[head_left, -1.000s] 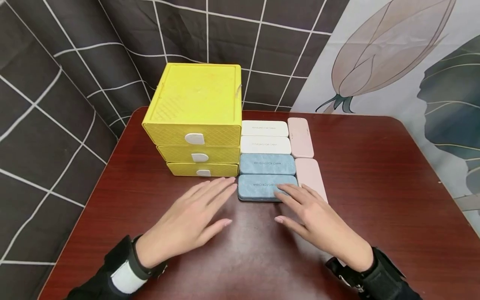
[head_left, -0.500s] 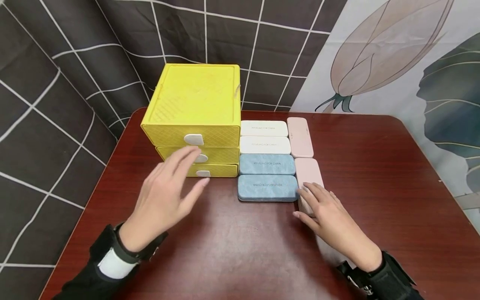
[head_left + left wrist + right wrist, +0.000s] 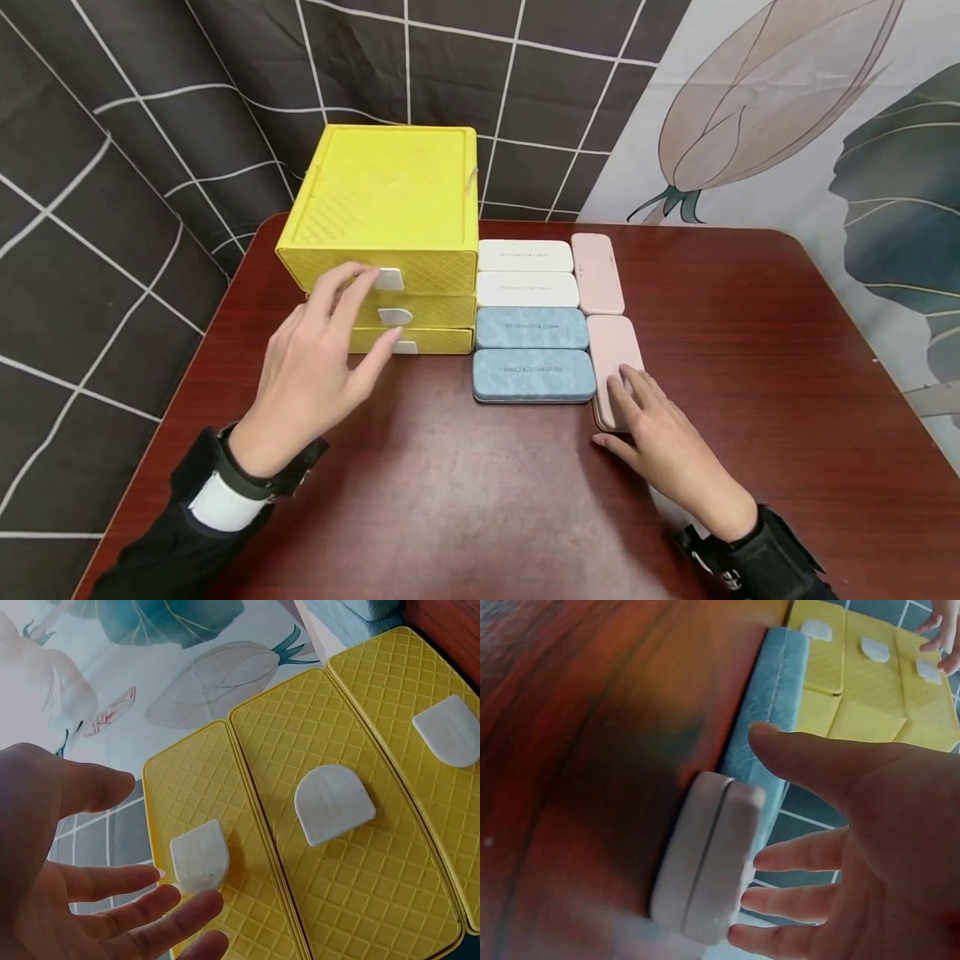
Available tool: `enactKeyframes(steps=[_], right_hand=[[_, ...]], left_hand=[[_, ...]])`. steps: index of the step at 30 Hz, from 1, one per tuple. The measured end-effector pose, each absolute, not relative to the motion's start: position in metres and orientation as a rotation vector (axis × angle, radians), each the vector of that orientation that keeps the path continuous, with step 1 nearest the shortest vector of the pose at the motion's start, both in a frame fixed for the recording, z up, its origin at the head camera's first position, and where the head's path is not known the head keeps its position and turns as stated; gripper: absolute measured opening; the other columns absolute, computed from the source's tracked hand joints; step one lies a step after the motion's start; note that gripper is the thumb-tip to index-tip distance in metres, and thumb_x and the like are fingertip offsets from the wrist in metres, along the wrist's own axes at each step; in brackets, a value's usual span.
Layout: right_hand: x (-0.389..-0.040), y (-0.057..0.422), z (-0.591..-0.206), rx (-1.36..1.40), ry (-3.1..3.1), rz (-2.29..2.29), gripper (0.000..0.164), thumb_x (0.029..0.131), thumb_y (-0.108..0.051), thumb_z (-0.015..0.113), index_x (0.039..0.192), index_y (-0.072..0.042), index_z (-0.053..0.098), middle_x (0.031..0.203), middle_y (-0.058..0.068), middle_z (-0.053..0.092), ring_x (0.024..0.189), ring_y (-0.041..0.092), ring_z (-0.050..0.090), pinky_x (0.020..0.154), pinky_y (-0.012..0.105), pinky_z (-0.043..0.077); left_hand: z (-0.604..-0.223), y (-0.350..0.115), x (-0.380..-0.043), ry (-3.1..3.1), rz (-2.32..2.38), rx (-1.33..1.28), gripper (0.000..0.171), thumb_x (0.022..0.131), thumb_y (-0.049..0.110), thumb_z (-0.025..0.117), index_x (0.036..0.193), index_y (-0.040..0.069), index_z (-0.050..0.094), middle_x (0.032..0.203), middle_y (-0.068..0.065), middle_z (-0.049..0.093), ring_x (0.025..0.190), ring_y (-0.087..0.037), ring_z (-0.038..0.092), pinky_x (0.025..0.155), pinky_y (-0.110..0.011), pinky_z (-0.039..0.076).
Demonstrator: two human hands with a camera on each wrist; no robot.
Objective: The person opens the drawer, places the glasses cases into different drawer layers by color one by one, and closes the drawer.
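A yellow three-drawer box (image 3: 390, 187) stands at the back left of the table. Each drawer front carries a white pull tab. My left hand (image 3: 307, 367) is raised before it, fingertips right at the top drawer's tab (image 3: 389, 279) and thumb apart, lower down. In the left wrist view the fingers (image 3: 127, 881) spread beside that tab (image 3: 201, 855), and the drawers are closed. My right hand (image 3: 671, 450) is at the nearer pink case (image 3: 611, 350), fingertips touching its near end with fingers extended. The right wrist view shows the thumb apart from this case (image 3: 705, 862).
Right of the box, two white cases (image 3: 527, 290) and two blue cases (image 3: 532, 377) lie in a column. Another pink case (image 3: 597, 273) lies behind the nearer one. A dark grid cloth (image 3: 97, 275) and a floral cloth (image 3: 750, 108) hang around the brown table (image 3: 480, 500).
My left hand has moved left and up from beside the blue cases to the top drawer's tab. My right hand has shifted right from the near blue case onto the near pink case.
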State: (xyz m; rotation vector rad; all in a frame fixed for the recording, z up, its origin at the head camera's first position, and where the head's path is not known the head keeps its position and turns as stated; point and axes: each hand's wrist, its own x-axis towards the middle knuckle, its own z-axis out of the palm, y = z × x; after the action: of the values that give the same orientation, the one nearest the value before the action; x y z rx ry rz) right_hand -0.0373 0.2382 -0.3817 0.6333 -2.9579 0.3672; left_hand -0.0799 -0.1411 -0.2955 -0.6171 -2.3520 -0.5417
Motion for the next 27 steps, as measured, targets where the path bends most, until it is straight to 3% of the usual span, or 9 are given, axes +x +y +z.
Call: enactKeyframes(steps=[7,14,22,27], right_hand=[[-0.038,0.240,-0.389,0.629,-2.952,0.338,0.074,0.076,-0.032,0.072,0.132,0.007,0.044,0.139,0.028,0.035,0.126,0.047,0.033,0.089,0.061,0.038],[-0.038,0.242,-0.392,0.594,-2.924,0.341,0.073,0.077,-0.033,0.072,0.131,0.007,0.043,0.137,0.032,0.035,0.117,0.059,0.036,0.087,0.062,0.039],[-0.039,0.239,-0.389,0.454,-3.039,0.388,0.073,0.086,-0.051,0.056,0.140,-0.005,0.037,0.146,0.026,0.026,0.124,0.044,0.037,0.071,0.060,0.045],[-0.040,0.239,-0.389,0.431,-3.062,0.357,0.074,0.086,-0.049,0.057,0.141,-0.005,0.036,0.147,0.025,0.024,0.119,0.043,0.042,0.067,0.059,0.046]], left_hand=[[-0.293,-0.141,-0.085,-2.386,-0.510,-0.596,0.056,0.083,0.034,0.064,0.131,0.008,0.052,0.123,-0.010,0.051,0.058,-0.019,0.040,0.048,-0.033,0.035],[-0.293,-0.139,-0.089,-2.383,-0.485,-0.596,0.049,0.083,0.033,0.064,0.125,0.007,0.056,0.117,-0.011,0.053,0.057,-0.019,0.039,0.049,-0.033,0.034],[-0.292,-0.137,-0.097,-2.343,-0.431,-0.593,0.041,0.083,0.029,0.065,0.116,0.006,0.059,0.112,-0.012,0.055,0.058,-0.023,0.043,0.051,-0.035,0.035],[-0.293,-0.135,-0.102,-2.294,-0.398,-0.598,0.038,0.081,0.025,0.067,0.113,0.005,0.061,0.108,-0.013,0.056,0.059,-0.026,0.046,0.051,-0.037,0.037]])
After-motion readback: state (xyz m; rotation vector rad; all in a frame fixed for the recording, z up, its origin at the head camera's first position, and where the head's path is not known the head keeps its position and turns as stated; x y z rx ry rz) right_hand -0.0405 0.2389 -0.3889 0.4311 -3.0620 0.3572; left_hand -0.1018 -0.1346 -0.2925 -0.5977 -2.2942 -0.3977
